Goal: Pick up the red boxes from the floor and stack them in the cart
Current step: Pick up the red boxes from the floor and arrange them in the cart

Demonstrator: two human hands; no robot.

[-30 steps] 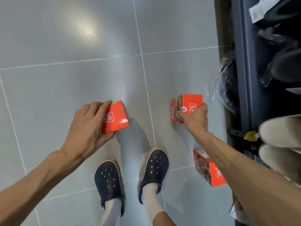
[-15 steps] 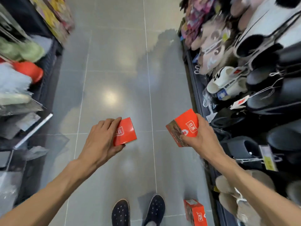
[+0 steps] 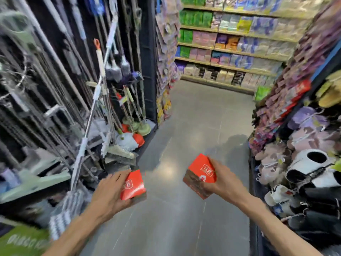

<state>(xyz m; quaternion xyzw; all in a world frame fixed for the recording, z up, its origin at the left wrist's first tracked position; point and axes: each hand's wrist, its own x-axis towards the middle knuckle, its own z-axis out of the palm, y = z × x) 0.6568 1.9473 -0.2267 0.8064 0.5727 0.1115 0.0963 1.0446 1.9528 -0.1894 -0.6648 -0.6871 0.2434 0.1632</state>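
Red boxes: two are held in the air above the grey tiled floor [image 3: 193,117]. Left red box [image 3: 133,185] is clamped in the left hand [image 3: 110,193]; right red box [image 3: 200,175] is clamped in the right hand [image 3: 223,183]. Mops [image 3: 103,93] hang on the left; slippers [image 3: 304,163] fill the right rack. Stocked shelves [image 3: 230,43] close the aisle's far end.

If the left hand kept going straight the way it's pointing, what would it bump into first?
Hard to judge depth, but the left hand, holding a red box, points ahead and slightly right over open grey floor; nothing nearby blocks it.
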